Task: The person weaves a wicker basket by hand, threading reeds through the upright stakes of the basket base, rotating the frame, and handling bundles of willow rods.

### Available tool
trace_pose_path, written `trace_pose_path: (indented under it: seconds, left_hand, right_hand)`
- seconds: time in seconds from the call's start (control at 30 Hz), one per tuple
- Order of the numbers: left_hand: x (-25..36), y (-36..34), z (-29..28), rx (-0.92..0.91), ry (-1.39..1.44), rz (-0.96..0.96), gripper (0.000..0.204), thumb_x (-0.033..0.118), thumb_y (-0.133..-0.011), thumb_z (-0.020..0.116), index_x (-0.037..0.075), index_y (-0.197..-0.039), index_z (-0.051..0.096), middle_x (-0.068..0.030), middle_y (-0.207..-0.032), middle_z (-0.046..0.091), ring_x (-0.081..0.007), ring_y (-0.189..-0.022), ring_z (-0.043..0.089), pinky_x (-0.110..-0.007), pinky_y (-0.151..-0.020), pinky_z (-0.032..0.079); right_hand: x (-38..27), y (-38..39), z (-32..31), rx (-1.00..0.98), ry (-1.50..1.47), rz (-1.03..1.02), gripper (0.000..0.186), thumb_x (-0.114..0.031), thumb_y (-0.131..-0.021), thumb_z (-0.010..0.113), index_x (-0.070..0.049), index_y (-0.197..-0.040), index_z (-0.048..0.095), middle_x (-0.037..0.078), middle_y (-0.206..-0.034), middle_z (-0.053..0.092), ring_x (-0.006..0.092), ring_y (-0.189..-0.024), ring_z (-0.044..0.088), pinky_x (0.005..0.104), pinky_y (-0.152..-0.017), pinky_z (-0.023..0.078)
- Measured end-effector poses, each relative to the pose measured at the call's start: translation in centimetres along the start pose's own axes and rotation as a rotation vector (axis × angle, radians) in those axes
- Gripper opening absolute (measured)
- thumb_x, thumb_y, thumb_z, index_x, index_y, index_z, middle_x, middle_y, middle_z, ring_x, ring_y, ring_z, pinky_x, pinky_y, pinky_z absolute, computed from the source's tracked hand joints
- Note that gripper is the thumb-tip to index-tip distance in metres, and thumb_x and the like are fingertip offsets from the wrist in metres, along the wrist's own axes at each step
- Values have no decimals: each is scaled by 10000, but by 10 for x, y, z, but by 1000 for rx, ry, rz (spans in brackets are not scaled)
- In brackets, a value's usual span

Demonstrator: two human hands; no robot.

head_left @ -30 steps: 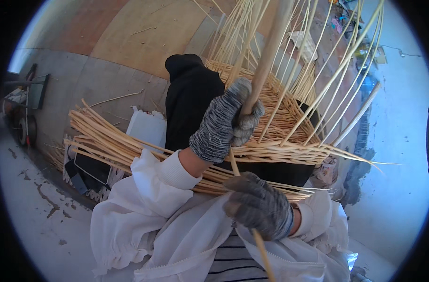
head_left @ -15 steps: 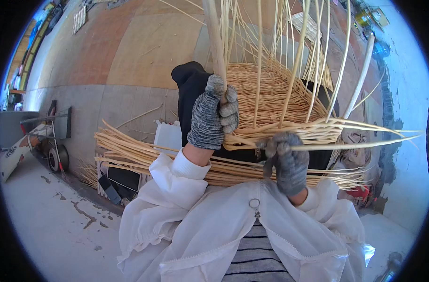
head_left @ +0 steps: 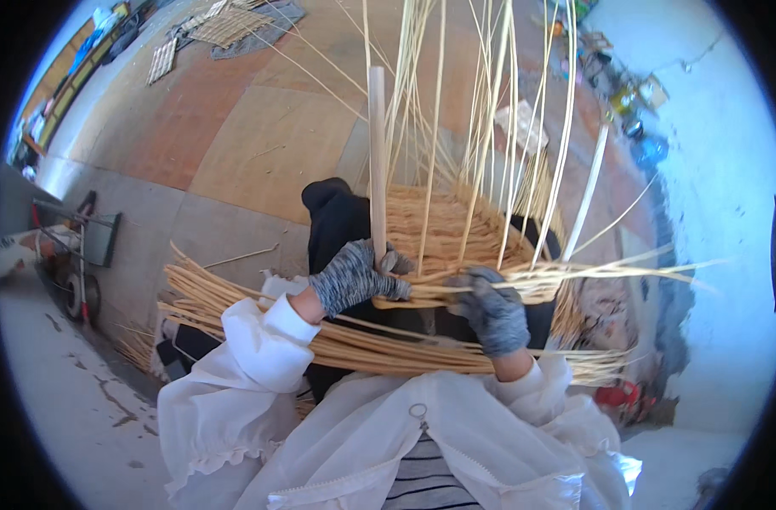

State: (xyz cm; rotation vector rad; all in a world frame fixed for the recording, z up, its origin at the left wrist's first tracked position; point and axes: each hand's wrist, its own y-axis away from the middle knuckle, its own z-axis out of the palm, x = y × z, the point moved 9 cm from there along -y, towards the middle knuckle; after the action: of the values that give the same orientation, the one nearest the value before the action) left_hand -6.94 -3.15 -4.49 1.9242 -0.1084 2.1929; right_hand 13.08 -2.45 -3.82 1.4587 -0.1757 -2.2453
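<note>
A half-woven wicker basket (head_left: 439, 223) rests across my lap, its long thin stakes standing up and a thick wooden post (head_left: 377, 157) at its near left corner. In a grey knitted glove, my left hand (head_left: 354, 279) is closed around that corner, at the foot of the post. My right hand (head_left: 491, 313), also gloved, is closed on willow rods (head_left: 566, 274) along the basket's near edge. Their loose ends reach out to the right. Its fingertips are slightly blurred. A bundle of peeled willow rods (head_left: 388, 347) lies over my lap, between the basket and my white jacket.
A second pale post (head_left: 587, 194) rises from the near right corner. On the left stands a wheeled metal frame (head_left: 82, 255). Flat woven pieces (head_left: 228, 27) lie on the far floor. Bottles and other clutter (head_left: 639, 127) line the wall at right.
My left hand has slid down from the post to its foot at the corner. My right hand has come up against the woven edge. The view has shifted, showing more far floor.
</note>
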Motion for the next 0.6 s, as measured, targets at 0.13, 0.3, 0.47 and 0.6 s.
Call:
trace_pose_path:
  seconds: [0.13, 0.3, 0.47, 0.6]
  left_hand:
    - [-6, 5, -5, 96, 45, -31, 313, 78, -676, 791, 57, -741, 485, -52, -786, 624, -118, -765, 576, -257, -709, 499]
    - [-3, 11, -10, 282, -110, 21, 225, 80, -737, 740, 38, -806, 530, -17, -747, 605, -114, -680, 538, -252, -634, 475]
    - [-2, 9, -17, 377, -205, 42, 198, 89, -744, 730, 20, -791, 551, -30, -680, 576, -119, -614, 488, -272, -612, 462]
    - [-4, 8, -23, 370, -219, 24, 213, 117, -736, 745, 13, -757, 560, -49, -652, 570, -123, -597, 481, -290, -602, 459]
  right_hand:
    - [-70, -3, 10, 25, 393, -191, 259, -116, -840, 618, 9, -1054, 544, 144, -867, 640, 261, -889, 639, 357, -745, 564]
    - [-110, -58, 154, -193, 1521, -907, 401, -85, -827, 567, -11, -1212, 482, 257, -1194, 488, 341, -1139, 502, 352, -939, 422]
    - [-63, -156, 170, 169, 1693, -562, 598, -21, -794, 540, -103, -1360, 364, 291, -1288, 403, 418, -1175, 439, 385, -955, 404]
    - [-51, -149, 166, 101, 1136, -590, 706, 24, -731, 594, -150, -1377, 366, 200, -1226, 467, 280, -1007, 533, 308, -847, 465]
